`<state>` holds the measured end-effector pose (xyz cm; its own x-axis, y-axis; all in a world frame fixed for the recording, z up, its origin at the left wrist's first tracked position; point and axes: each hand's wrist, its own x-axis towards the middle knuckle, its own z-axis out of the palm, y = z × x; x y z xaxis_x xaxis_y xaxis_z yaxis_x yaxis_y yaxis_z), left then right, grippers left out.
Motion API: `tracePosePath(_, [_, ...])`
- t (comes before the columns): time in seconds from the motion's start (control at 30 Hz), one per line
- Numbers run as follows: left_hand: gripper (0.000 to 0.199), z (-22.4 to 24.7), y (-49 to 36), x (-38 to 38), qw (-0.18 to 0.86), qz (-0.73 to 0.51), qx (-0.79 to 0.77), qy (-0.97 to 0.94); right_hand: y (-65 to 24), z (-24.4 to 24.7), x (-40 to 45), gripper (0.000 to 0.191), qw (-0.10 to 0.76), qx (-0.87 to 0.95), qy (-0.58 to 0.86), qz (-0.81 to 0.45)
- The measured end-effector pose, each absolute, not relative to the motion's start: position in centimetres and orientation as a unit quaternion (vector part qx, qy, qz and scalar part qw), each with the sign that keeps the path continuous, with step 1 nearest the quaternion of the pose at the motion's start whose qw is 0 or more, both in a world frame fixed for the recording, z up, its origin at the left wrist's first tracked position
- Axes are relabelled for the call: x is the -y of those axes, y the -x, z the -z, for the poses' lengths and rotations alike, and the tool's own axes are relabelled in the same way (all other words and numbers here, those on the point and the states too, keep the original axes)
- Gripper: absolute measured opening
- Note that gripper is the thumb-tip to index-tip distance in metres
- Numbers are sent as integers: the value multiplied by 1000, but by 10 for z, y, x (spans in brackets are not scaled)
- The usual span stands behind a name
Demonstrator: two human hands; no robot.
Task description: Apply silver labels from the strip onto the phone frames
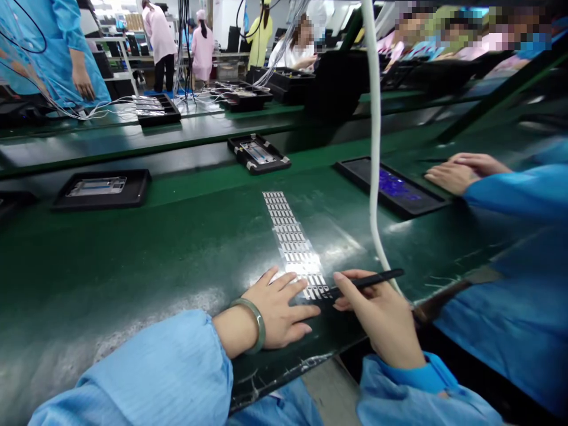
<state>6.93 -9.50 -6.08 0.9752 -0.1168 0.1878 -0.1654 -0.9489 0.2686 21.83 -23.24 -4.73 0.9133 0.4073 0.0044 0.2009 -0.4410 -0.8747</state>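
Observation:
A long sheet of small silvery stickers [290, 234] in rows lies on the green bench [186, 254], its near end between my hands. My left hand [277, 310] rests flat with fingers spread, the fingertips touching the sheet's left edge near its close end. A greenish bangle circles that wrist. In my right hand [381, 313] is a pair of black tweezers [377, 279], pinched between thumb and fingers. The tips point left at the last row of stickers; whether they grip one is too small to tell.
Black trays with a phone-like frame stand at the left [104, 189] and back [260, 154]. A black tray [394, 189] with blue pieces lies to the right, beside a co-worker's hands [461, 171]. A white cable [375, 130] hangs down to the bench near my right hand.

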Motion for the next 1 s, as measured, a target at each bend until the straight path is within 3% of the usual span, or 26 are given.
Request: tracePosePath(1.0, [39, 64, -68, 95, 127, -109, 62, -984, -202, 50, 222, 41, 473, 234, 836, -151])
